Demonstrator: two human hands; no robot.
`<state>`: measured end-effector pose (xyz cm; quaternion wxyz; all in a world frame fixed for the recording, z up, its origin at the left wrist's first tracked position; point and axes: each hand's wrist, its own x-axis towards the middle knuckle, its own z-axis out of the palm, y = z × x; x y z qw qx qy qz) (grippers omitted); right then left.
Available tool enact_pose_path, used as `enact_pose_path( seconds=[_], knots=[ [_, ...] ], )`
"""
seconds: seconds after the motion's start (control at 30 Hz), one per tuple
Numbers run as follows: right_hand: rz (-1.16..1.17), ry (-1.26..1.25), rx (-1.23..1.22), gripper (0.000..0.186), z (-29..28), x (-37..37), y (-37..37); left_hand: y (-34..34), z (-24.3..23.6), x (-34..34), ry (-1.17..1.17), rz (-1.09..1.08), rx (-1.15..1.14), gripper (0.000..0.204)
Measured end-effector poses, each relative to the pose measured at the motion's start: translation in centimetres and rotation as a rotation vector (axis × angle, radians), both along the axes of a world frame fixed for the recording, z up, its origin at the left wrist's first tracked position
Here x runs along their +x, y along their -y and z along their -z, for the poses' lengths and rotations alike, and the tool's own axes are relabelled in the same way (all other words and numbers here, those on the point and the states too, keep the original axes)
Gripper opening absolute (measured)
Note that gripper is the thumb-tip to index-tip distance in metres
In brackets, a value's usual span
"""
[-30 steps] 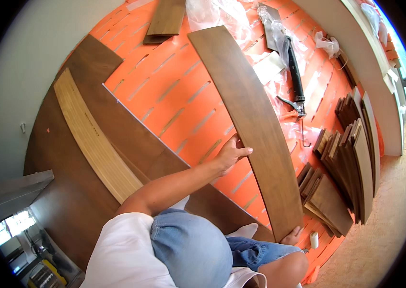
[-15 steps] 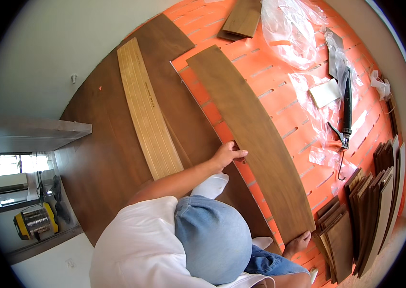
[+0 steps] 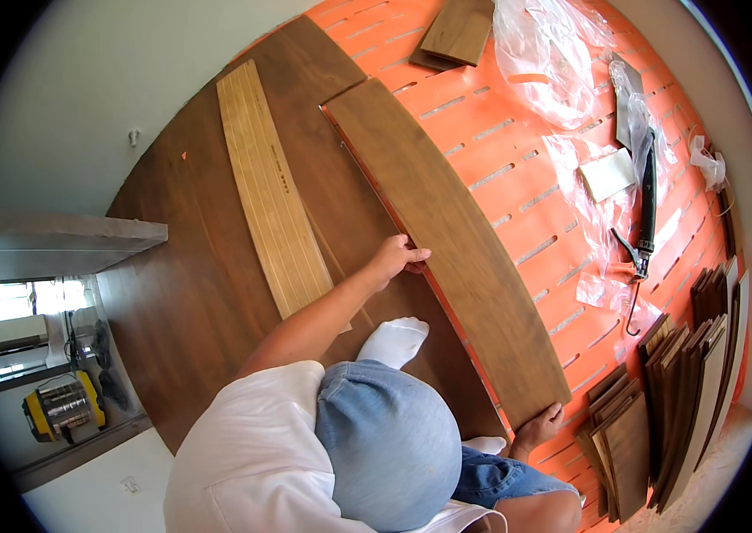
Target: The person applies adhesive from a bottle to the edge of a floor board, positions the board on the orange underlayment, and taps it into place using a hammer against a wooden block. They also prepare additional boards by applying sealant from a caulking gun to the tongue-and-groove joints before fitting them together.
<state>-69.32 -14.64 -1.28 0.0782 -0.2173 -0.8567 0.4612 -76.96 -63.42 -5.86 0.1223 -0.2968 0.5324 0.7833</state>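
Note:
A brown wood floor plank (image 3: 456,240) lies lengthwise over the orange underlay, beside the edge of the laid brown floor (image 3: 189,293). A thin orange strip shows between the two. My left hand (image 3: 398,259) is closed at the plank's left long edge, about midway along, with the fingertips on that edge. At the near end, my right hand (image 3: 539,428) grips the corner, its fingers partly hidden. Another plank (image 3: 274,195), its pale grooved side up, rests on the laid floor left of my left hand.
Orange slotted underlay (image 3: 518,186) spreads to the right, bearing clear plastic wrapping (image 3: 545,62), a black caulking gun (image 3: 647,195) and a white block (image 3: 608,175). Short planks (image 3: 457,34) lie at the far side. Cut boards (image 3: 624,453) stand at the near right. A wall end (image 3: 65,244) juts in left.
The held plank has shifted left and slightly farther away, narrowing the orange gap beside the laid floor. Both hands moved left with it.

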Motion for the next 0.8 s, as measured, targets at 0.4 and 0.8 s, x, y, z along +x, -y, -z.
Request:
enact_pose_path(
  seconds=[0.4, 0.8],
  knots=[
    [0.001, 0.007, 0.074, 0.041, -0.8, -0.8, 2.5, 1.5, -0.2, -0.1, 0.009, -0.005, -0.052, 0.028],
    [-0.005, -0.012, 0.03, 0.042, 0.7, -0.5, 3.0, 2.0, -1.2, -0.6, 0.073, 0.05, -0.094, 0.032]
  ],
)
